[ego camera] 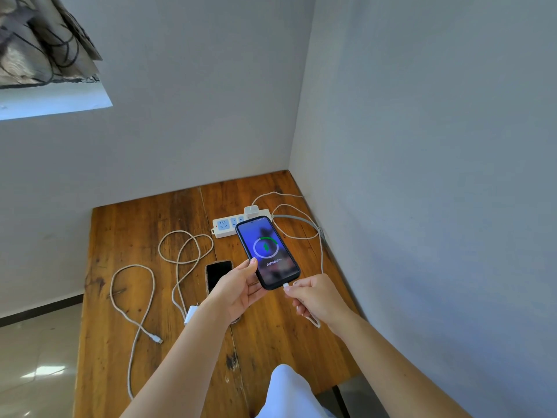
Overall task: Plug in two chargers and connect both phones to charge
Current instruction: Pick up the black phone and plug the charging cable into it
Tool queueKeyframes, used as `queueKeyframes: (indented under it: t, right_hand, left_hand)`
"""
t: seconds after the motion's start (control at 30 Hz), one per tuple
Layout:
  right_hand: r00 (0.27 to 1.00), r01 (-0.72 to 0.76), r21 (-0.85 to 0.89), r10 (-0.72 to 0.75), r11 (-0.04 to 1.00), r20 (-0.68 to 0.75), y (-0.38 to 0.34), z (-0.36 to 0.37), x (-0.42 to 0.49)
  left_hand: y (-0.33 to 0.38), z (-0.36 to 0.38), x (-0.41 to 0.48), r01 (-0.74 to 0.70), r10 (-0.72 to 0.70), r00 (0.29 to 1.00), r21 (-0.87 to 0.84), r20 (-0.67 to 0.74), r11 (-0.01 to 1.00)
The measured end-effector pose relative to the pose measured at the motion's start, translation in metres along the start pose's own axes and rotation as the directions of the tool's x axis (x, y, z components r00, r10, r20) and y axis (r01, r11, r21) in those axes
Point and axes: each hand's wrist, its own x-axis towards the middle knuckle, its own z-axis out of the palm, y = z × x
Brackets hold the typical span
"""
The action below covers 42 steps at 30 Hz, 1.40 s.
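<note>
My left hand (pixel 238 289) holds a dark-cased phone (pixel 266 251) above the table; its lit screen shows a green charging ring. My right hand (pixel 315 298) pinches the white cable plug (pixel 286 286) seated in the phone's bottom port. That cable (pixel 301 236) loops back to a white charger (pixel 251 211) plugged into the white power strip (pixel 224 227). A second phone (pixel 218 274), screen dark, lies flat beside my left hand. A second white charger (pixel 190 315) lies unplugged on the table, its cable (pixel 180 254) coiled to the left with the free end (pixel 156 339) loose.
The wooden table (pixel 135 224) sits in a corner, with walls behind and to the right. The loose cable hangs over the table's front left edge. A tiled floor (pixel 36 357) lies to the left. White fabric (pixel 289 390) shows at the bottom.
</note>
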Motion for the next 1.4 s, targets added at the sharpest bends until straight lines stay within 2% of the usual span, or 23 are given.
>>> queueKeyframes:
  t: [0.23, 0.37, 0.53, 0.7, 0.87, 1.0, 1.23, 1.4]
  right_hand:
    - [1.0, -0.023, 0.01, 0.022, 1.0, 0.009, 0.011, 0.001, 0.007]
    - [0.999, -0.04, -0.067, 0.042, 0.997, 0.035, 0.019, -0.002, 0.016]
    - [0.996, -0.08, -0.36, 0.088, 0.93, 0.008, 0.042, -0.011, 0.035]
    - [0.999, -0.037, -0.525, 0.041, 0.85, -0.005, 0.057, -0.015, 0.054]
    - [0.999, -0.009, -0.699, 0.031, 0.715, 0.018, 0.08, -0.014, 0.076]
    - [0.998, -0.04, -0.704, 0.056, 0.709, 0.0, 0.098, -0.01, 0.092]
    - [0.991, -0.069, -0.607, 0.123, 0.791, 0.048, 0.12, -0.005, 0.105]
    - [0.985, -0.097, -0.548, 0.161, 0.831, 0.069, 0.126, 0.002, 0.109]
  left_hand:
    - [-0.004, -0.002, 0.009, 0.028, -0.027, 0.999, 0.006, -0.02, 1.0]
    - [-0.009, 0.001, 0.022, 0.065, -0.065, 0.995, -0.004, -0.08, 0.998]
    - [-0.018, -0.003, 0.048, 0.117, -0.119, 0.982, -0.028, -0.144, 0.993]
    - [-0.035, -0.007, 0.079, 0.183, -0.166, 0.973, 0.096, -0.157, 0.978]
    - [-0.047, -0.009, 0.114, 0.229, -0.194, 0.965, 0.206, -0.176, 0.951]
    - [-0.055, -0.012, 0.137, 0.277, -0.231, 0.952, 0.244, -0.201, 0.93]
    - [-0.068, -0.018, 0.155, 0.319, -0.269, 0.93, 0.187, -0.249, 0.929]
    - [-0.078, -0.014, 0.157, 0.276, -0.172, 0.892, 0.202, -0.418, 0.94]
